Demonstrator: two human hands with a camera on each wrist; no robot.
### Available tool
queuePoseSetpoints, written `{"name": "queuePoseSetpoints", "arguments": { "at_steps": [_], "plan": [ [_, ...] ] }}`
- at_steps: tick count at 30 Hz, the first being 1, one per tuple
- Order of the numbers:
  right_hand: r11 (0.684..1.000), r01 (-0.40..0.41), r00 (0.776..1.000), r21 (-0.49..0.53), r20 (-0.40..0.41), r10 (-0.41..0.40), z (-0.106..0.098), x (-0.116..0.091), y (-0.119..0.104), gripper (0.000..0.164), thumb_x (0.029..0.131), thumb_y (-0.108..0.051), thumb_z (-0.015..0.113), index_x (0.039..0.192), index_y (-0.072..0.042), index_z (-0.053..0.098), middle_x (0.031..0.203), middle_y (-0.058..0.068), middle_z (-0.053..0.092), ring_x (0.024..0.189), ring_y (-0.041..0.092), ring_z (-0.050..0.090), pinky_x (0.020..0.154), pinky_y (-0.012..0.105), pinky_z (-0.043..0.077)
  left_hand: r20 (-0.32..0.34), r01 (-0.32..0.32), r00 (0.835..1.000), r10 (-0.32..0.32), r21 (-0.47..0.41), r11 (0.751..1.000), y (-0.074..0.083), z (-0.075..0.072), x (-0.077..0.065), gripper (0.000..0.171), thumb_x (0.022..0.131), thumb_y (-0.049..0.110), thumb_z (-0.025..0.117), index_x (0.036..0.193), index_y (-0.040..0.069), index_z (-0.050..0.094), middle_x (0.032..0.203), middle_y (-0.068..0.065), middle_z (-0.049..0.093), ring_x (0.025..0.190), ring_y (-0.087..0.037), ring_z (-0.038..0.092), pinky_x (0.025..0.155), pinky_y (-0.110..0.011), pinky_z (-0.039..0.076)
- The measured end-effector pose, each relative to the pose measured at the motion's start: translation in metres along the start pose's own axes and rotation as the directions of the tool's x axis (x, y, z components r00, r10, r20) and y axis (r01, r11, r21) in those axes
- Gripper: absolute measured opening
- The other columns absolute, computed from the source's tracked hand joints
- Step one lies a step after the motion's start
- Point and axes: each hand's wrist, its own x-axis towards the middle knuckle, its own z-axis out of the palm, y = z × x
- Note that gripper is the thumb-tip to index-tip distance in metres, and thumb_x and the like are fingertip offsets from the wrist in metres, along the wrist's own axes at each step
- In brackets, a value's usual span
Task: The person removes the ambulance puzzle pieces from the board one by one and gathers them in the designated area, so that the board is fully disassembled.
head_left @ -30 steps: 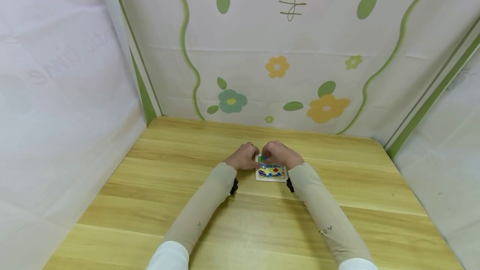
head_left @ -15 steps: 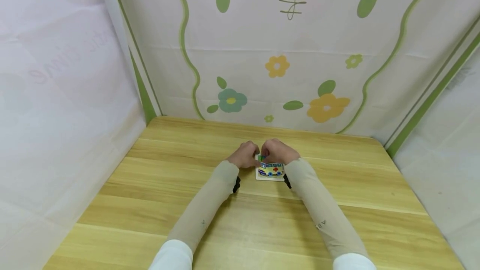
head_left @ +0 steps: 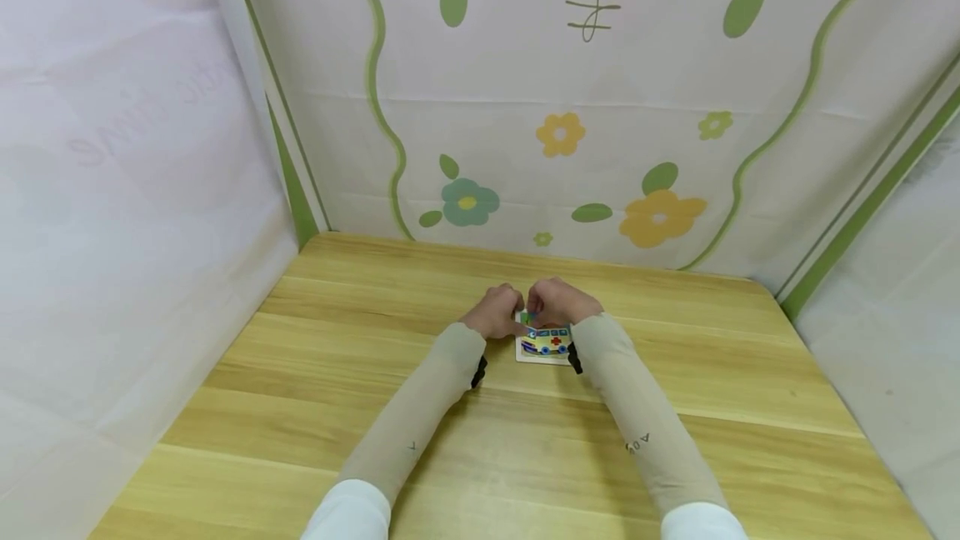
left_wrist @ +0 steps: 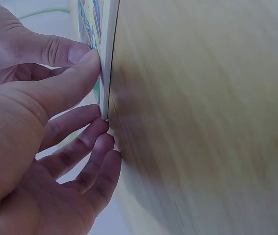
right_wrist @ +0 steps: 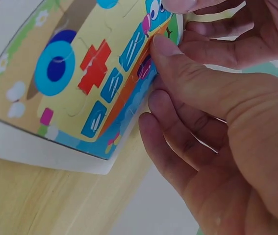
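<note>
A small square jigsaw puzzle [head_left: 547, 343] with a yellow ambulance picture and white border lies on the table. My left hand [head_left: 496, 312] grips its far-left corner; in the left wrist view the thumb is over the picture and the fingertips are at the white edge [left_wrist: 109, 54]. My right hand [head_left: 561, 303] bends over the far edge, pinching a blue-and-green jigsaw piece [right_wrist: 173, 32] there, mostly covered by both hands. The right wrist view shows the ambulance's red cross [right_wrist: 95, 66], with my right thumb at the picture's edge and the other fingers curled beyond it.
The wooden table [head_left: 360, 340] extends around the puzzle on all sides. Behind it hangs a white cloth [head_left: 510, 65] printed with flowers, and more white cloth [head_left: 142, 215] closes off the left and right.
The right forearm has shifted slightly inward, and the head view has swung a little. Both hands stay at the puzzle's far-left corner, with only slight finger movement.
</note>
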Motion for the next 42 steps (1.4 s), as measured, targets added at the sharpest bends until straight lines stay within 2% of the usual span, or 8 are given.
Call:
{"name": "queuePoseSetpoints", "arguments": {
  "at_steps": [6,11,14,21,29,36,42],
  "plan": [
    [1.0,-0.015,1.0,0.017,0.003,0.015,-0.002,-0.002,-0.002,0.018,0.093,-0.004,0.08,0.11,-0.004,0.075,0.102,0.007,0.073,0.089,0.018,0.068,0.081,0.033,0.06,0.006,0.002,1.0,-0.002,0.027,1.0,0.002,-0.002,0.0,0.031,0.095,0.021,0.082,0.114,-0.001,0.073,0.111,-0.011,0.064,0.097,-0.02,0.053,0.093,-0.037,0.05],
    [1.0,0.001,1.0,0.008,-0.021,-0.001,0.0,-0.001,0.001,0.01,0.098,-0.007,0.075,0.108,-0.006,0.076,0.105,0.006,0.076,0.091,0.017,0.069,0.086,0.036,0.06,0.005,0.006,1.0,-0.007,0.051,0.999,0.002,-0.001,0.001,0.03,0.094,0.023,0.083,0.112,0.001,0.074,0.109,-0.008,0.064,0.099,-0.02,0.055,0.094,-0.037,0.05],
    [1.0,0.015,0.999,0.006,-0.043,-0.014,0.002,0.0,0.004,0.007,0.102,-0.011,0.071,0.105,-0.008,0.077,0.104,0.005,0.076,0.09,0.017,0.068,0.088,0.037,0.059,0.0,-0.002,1.0,0.002,0.066,0.998,0.002,-0.001,0.0,0.029,0.093,0.023,0.084,0.108,0.0,0.074,0.103,-0.008,0.063,0.094,-0.019,0.052,0.091,-0.035,0.046],
    [0.997,0.054,0.996,0.048,-0.076,-0.05,0.006,0.002,0.013,0.01,0.104,-0.012,0.067,0.105,-0.009,0.077,0.102,0.004,0.077,0.088,0.016,0.068,0.089,0.039,0.059,-0.006,-0.008,1.0,0.008,0.033,0.999,0.002,-0.002,-0.001,0.028,0.092,0.02,0.085,0.105,-0.002,0.072,0.096,-0.005,0.058,0.089,-0.017,0.048,0.083,-0.032,0.042],
    [0.99,0.074,0.994,0.118,-0.088,-0.064,0.007,0.003,0.02,0.02,0.109,-0.011,0.058,0.106,-0.009,0.077,0.103,0.006,0.077,0.083,0.015,0.063,0.085,0.034,0.056,-0.01,-0.007,1.0,0.007,0.044,0.999,0.0,-0.001,0.002,0.025,0.092,0.021,0.085,0.099,0.001,0.071,0.091,-0.004,0.056,0.086,-0.017,0.046,0.08,-0.031,0.04],
    [0.981,0.095,0.991,0.17,-0.112,-0.076,-0.001,-0.004,0.024,0.02,0.111,-0.015,0.055,0.107,-0.007,0.073,0.104,0.009,0.072,0.085,0.018,0.06,0.085,0.035,0.053,-0.011,0.013,1.0,-0.013,0.031,0.999,-0.001,0.0,0.004,0.028,0.092,0.022,0.085,0.104,0.001,0.072,0.101,-0.007,0.062,0.089,-0.017,0.049,0.081,-0.03,0.043],
    [0.98,0.08,0.985,0.181,-0.166,-0.05,-0.015,-0.02,0.047,0.02,0.11,-0.018,0.057,0.106,-0.007,0.072,0.104,0.011,0.072,0.09,0.018,0.06,0.082,0.035,0.052,-0.006,0.029,1.0,-0.029,0.037,0.999,-0.002,0.002,0.005,0.033,0.091,0.024,0.086,0.112,0.002,0.073,0.114,-0.008,0.065,0.097,-0.017,0.05,0.091,-0.031,0.048]
  ]
}}
